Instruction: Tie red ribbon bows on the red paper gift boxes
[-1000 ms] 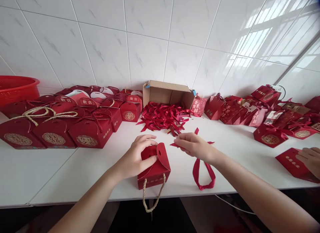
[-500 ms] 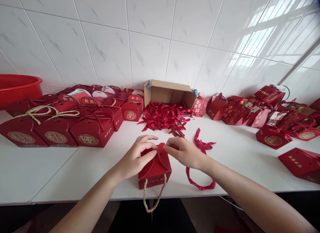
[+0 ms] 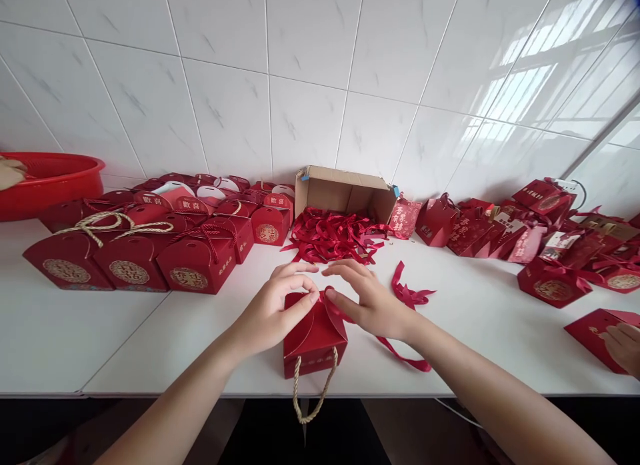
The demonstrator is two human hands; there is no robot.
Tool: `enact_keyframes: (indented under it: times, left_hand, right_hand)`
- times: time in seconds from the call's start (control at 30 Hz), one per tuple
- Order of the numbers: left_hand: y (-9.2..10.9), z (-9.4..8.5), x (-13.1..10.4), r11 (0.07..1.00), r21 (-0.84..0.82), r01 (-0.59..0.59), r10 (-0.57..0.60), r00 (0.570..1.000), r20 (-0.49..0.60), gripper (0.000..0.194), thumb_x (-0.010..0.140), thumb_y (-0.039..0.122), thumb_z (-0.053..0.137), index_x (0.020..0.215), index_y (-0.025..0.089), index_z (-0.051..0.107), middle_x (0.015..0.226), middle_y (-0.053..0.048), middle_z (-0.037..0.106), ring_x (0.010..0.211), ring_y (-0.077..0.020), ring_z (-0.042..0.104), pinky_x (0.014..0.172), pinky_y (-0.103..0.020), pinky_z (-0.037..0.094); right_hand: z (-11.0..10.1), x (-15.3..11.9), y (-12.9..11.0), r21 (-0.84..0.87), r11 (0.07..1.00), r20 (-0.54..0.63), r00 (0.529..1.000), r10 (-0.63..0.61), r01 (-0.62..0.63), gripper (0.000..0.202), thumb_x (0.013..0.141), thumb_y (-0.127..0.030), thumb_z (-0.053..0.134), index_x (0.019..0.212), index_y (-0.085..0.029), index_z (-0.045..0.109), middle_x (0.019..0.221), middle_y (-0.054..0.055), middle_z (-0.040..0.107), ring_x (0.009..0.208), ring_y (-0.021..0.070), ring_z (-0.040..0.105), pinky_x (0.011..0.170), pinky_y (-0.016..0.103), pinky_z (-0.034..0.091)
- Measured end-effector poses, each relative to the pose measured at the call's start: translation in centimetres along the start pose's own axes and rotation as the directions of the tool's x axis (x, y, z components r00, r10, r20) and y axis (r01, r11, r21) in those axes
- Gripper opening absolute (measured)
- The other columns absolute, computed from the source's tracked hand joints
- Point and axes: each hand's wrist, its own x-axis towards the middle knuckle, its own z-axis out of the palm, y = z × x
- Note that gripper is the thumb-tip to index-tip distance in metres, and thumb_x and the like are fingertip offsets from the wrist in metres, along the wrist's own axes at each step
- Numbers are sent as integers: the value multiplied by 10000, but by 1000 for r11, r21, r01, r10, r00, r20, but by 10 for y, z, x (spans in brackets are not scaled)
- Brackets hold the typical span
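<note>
A red gift box [image 3: 315, 338] with a beige rope handle [image 3: 315, 412] hanging over the table's front edge stands in front of me. Thumb and index finger of my left hand [image 3: 280, 302] pinch together at its top, apparently on a bit of red ribbon. My right hand [image 3: 373, 305] is at the other side of the top with its fingers stretched out, the thumb against the box top. A red ribbon [image 3: 410, 363] runs from under my right hand onto the table. Beyond it lies a ribbon bow [image 3: 411, 293].
Finished red boxes [image 3: 195, 272] stand in rows at left, before a red basin [image 3: 55, 192] with another person's hand [image 3: 11, 173]. A cardboard box [image 3: 345, 178] spills ribbons [image 3: 340, 235]. More boxes [image 3: 553, 282] sit at right, where another hand [image 3: 623, 345] touches a box [image 3: 590, 332].
My right hand's fingers have uncurled from the box top, and the ribbon beside it has shifted. Other people's hands have appeared at the left basin and the far-right box. The view has shifted slightly.
</note>
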Motion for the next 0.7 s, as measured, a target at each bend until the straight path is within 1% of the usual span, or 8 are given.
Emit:
enact_keyframes:
  times: [0.1, 0.2, 0.33, 0.4, 0.5, 0.57, 0.63, 0.7]
  left_hand:
    - [11, -6, -3, 997, -41, -65, 59, 991, -121, 164, 886, 330, 512, 815, 227, 619, 1217, -57, 580, 1230, -249, 486, 1076, -424, 348]
    - [18, -8, -15, 996, -38, -76, 66, 973, -221, 116, 894, 308, 503, 914, 243, 596, 1151, -41, 592, 1166, -222, 526, 1004, -364, 407]
    - [15, 1, -40, 989, 142, -30, 56, 982, -181, 240, 819, 288, 614, 1043, 253, 535, 1020, -29, 578, 987, -200, 560, 864, -308, 462]
    - [9, 10, -50, 980, 199, -23, 57, 984, -168, 235, 804, 259, 628, 1019, 246, 535, 977, -26, 571, 924, -187, 563, 828, -291, 469]
    - [0, 23, -61, 990, 142, 25, 18, 956, -293, 178, 826, 241, 600, 992, 239, 538, 921, -18, 584, 856, -168, 584, 798, -274, 477]
    - [-4, 29, -65, 995, 3, 96, -87, 914, -396, 158, 841, 268, 582, 985, 236, 526, 830, -1, 590, 779, -157, 599, 751, -262, 484]
    - [-3, 31, -66, 969, -185, 164, -231, 866, -444, 161, 842, 307, 573, 971, 234, 512, 748, 17, 586, 704, -149, 598, 682, -244, 481]
    - [2, 31, -66, 915, -348, 204, -356, 814, -459, 181, 823, 333, 580, 955, 234, 505, 714, 26, 588, 669, -141, 583, 642, -228, 466]
  right_hand:
    - [-2, 5, -3, 174, 973, 81, 983, -166, 150, 164, 920, -287, 505, 1036, -221, 600, 1194, 79, 580, 1130, 204, 518, 997, 395, 391]
    - [-9, 7, -10, 344, 929, 44, 986, -161, 136, 128, 916, -296, 524, 933, -204, 612, 1004, 52, 636, 960, 171, 586, 903, 345, 461]
    - [-37, -3, -28, 493, 853, -167, 981, -99, 170, 88, 885, -281, 594, 858, -209, 637, 843, 18, 663, 833, 152, 615, 792, 314, 496]
    - [-54, -12, -39, 505, 815, -338, 934, -115, 283, 9, 832, -233, 668, 836, -225, 665, 796, 3, 668, 788, 146, 619, 728, 294, 504]
    - [-68, -18, -48, 526, 733, -484, 861, -159, 432, 77, 791, -218, 718, 845, -257, 680, 752, -22, 663, 711, 131, 603, 651, 275, 494]
    - [-64, -14, -48, 584, 708, -432, 890, -145, 398, 39, 830, -268, 678, 803, -243, 667, 701, -26, 636, 649, 119, 571, 612, 266, 472]
    - [-51, -4, -44, 625, 742, -262, 961, -94, 243, 176, 880, -318, 604, 745, -211, 637, 658, -25, 591, 605, 108, 531, 586, 257, 442]
    - [-31, 7, -38, 553, 831, -56, 998, -31, 57, 244, 905, -331, 546, 718, -189, 611, 673, -16, 570, 616, 111, 517, 602, 263, 425]
